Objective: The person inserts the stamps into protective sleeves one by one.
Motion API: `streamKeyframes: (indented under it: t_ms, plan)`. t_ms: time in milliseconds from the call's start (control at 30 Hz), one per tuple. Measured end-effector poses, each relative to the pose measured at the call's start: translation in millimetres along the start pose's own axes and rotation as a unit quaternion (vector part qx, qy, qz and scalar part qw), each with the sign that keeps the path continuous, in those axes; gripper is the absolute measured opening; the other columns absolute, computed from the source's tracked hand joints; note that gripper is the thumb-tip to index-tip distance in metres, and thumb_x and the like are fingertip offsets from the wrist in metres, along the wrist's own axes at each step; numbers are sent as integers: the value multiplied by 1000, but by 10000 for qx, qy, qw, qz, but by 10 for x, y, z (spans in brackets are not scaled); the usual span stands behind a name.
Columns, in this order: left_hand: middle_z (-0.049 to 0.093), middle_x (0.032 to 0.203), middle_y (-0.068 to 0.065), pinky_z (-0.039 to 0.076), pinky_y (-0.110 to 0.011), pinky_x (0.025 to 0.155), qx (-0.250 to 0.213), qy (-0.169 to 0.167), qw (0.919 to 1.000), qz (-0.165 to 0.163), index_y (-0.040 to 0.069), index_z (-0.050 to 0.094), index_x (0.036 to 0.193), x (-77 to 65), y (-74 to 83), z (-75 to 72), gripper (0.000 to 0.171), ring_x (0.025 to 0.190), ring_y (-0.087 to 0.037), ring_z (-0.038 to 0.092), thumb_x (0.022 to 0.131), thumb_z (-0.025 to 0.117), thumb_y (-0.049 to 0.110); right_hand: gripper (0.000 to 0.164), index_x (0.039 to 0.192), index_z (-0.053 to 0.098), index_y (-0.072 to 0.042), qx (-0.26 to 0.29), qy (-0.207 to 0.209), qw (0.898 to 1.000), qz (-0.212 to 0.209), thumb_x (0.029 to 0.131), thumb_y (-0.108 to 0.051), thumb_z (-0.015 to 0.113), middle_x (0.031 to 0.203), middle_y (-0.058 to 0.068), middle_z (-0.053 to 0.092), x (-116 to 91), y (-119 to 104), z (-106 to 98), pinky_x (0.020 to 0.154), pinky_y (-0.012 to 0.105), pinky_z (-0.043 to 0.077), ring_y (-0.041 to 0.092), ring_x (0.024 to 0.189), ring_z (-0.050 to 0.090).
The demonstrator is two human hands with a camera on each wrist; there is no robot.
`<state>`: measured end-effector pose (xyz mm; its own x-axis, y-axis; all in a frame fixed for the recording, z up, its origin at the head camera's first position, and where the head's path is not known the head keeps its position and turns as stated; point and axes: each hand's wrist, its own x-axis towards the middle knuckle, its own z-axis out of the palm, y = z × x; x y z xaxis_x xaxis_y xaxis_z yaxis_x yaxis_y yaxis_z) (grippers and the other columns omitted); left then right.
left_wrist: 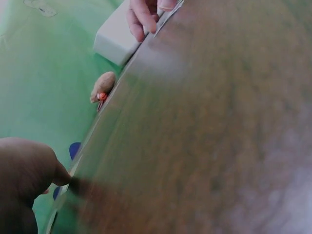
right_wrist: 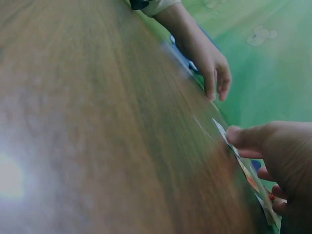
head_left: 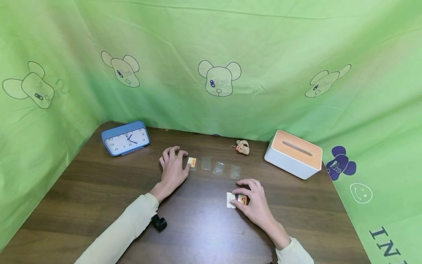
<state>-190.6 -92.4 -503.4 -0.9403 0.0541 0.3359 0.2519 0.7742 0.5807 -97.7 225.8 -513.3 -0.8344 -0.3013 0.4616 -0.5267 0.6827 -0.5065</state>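
My left hand [head_left: 173, 168] is low over the table with fingers spread and loosely bent, its thumb by the edge of a small yellow-and-red card [head_left: 192, 162]. Clear film shows along that card's lower edge. To its right lie three clear plastic pieces [head_left: 206, 163], like small sleeves. My right hand [head_left: 255, 203] holds a small white card [head_left: 230, 200] between thumb and index finger; the thumb is on it in the right wrist view too. Partly beneath this hand is an orange-and-white card [head_left: 242, 199]. The right wrist view shows card edges [right_wrist: 249, 178] close by the fingers.
A blue clock [head_left: 126, 138] stands at the back left. Behind the plastic pieces lies a beige keyring figure [head_left: 243, 147]. A white tissue box [head_left: 293, 154] with a wooden lid sits at the back right. Green printed cloth [head_left: 171, 73] hangs around the brown table [head_left: 197, 227].
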Motion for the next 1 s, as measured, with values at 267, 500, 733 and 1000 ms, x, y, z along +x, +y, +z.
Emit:
streamKeyframes:
  t_ms: [267,500,733,1000]
  plan:
    - [51,154,-26,25,-72,110,-25,-36,9999,167,9,75,99,18,-19,1,7,148,-55,29,98,81,9,38,96,80,-20,123,9,9997,220,69,-8,104,125,10,73,11,1,33,103,57,39,40,126,56]
    - [52,152,-27,27,-69,108,-118,-5,9997,199,8,76,101,18,17,-19,8,144,-54,34,98,83,10,42,92,76,-20,327,66,9990,301,66,-4,105,119,5,75,29,-18,43,104,50,39,34,122,58]
    - [54,152,-26,30,-68,110,-206,-146,9992,304,9,77,103,62,115,17,14,144,-52,37,96,87,16,42,87,73,-19,361,311,9988,66,65,-2,104,98,-7,76,28,-27,60,96,35,39,22,106,62]
    - [51,160,-26,30,-70,118,-12,-637,9972,399,15,82,123,117,191,99,28,153,-52,33,100,86,30,38,88,76,-19,459,657,9968,16,70,3,101,82,-14,73,42,-33,83,89,31,40,12,87,65]
